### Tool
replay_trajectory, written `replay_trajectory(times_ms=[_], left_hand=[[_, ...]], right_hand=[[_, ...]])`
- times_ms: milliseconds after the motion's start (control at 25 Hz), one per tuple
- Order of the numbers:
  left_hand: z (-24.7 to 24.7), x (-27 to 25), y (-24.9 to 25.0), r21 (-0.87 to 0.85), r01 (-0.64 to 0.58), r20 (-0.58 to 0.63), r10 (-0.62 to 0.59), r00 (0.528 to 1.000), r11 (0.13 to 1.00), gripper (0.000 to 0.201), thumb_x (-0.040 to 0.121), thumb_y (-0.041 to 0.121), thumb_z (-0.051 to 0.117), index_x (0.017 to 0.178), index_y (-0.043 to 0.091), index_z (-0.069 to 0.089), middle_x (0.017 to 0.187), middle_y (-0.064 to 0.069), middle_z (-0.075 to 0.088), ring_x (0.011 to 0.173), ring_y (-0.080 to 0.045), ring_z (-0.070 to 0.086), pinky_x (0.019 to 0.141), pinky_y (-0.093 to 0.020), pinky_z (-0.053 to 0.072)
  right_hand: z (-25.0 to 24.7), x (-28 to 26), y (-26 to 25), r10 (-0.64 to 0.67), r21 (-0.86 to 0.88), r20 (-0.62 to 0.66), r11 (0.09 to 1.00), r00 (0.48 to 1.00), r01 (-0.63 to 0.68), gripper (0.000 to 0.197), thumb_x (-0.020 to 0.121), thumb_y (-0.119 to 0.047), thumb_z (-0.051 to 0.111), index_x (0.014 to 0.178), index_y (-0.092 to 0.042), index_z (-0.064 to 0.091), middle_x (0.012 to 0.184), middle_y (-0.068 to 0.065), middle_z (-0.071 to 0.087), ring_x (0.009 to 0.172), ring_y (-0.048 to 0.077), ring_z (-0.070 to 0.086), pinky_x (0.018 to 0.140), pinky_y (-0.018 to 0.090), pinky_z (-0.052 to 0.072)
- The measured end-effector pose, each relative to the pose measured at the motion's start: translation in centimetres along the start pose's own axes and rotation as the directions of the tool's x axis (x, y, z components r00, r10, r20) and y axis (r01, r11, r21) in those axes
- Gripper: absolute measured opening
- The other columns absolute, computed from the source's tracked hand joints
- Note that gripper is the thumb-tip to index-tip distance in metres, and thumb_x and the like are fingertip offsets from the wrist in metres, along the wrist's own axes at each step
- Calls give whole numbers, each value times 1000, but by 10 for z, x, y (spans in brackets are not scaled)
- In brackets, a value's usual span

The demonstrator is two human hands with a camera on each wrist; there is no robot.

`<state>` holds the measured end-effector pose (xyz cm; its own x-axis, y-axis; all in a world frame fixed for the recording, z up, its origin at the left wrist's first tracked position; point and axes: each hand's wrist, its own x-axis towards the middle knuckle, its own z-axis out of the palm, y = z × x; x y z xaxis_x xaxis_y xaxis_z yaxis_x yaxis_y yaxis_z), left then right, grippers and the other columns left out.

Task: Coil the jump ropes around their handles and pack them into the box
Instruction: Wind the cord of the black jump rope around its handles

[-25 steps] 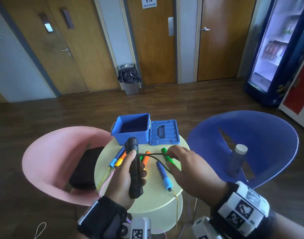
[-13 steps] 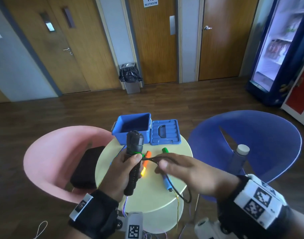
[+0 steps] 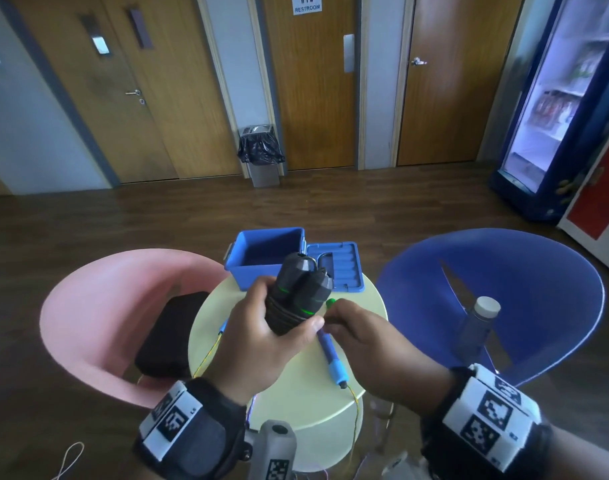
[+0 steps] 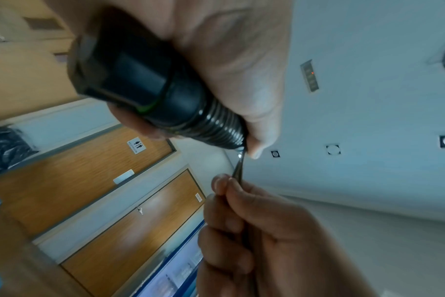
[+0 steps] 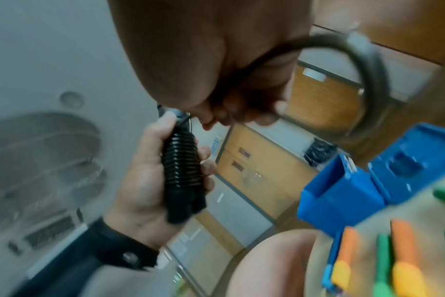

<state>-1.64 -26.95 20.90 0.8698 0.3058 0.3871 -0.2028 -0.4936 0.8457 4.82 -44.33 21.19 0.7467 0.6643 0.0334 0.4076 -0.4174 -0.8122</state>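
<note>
My left hand [image 3: 261,327] grips two black jump-rope handles [image 3: 298,294] with green rings, held side by side above the round table, with black rope wound round their ribbed grips. The right hand [image 3: 344,323] pinches the black rope [image 4: 238,172] just beside the handles' lower end. In the right wrist view a loop of rope [image 5: 368,66] arcs out of that hand. The open blue box [image 3: 261,268] stands at the table's far edge, its lid [image 3: 341,271] lying beside it. A blue-handled rope [image 3: 330,355] and orange handles [image 5: 404,253] and green handles [image 5: 382,259] lie on the table.
The pale yellow round table [image 3: 306,393] is small. A pink chair [image 3: 99,306] on the left holds a black pouch [image 3: 168,337]. A blue chair [image 3: 524,292] on the right holds a bottle [image 3: 476,327]. Thin cords hang off the table's front edge.
My left hand has lifted the black handles and tipped them toward the box. The right hand has drawn in from the table's right side to just beside the handles, and the loose rope is shorter.
</note>
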Motion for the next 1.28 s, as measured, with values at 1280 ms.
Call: replay_trajectory(times_ms=[1280], left_hand=[[-162, 51, -89, -358, 546, 471, -358, 806, 757, 64, 88, 60, 54, 103, -2, 60, 79, -26, 65, 57, -34, 62, 52, -30, 49]], right_hand=[[115, 119, -119, 41, -100, -277, 993, 960, -71, 47, 80, -47, 76, 122, -43, 57, 63, -33, 57, 63, -7, 54, 57, 10, 39]])
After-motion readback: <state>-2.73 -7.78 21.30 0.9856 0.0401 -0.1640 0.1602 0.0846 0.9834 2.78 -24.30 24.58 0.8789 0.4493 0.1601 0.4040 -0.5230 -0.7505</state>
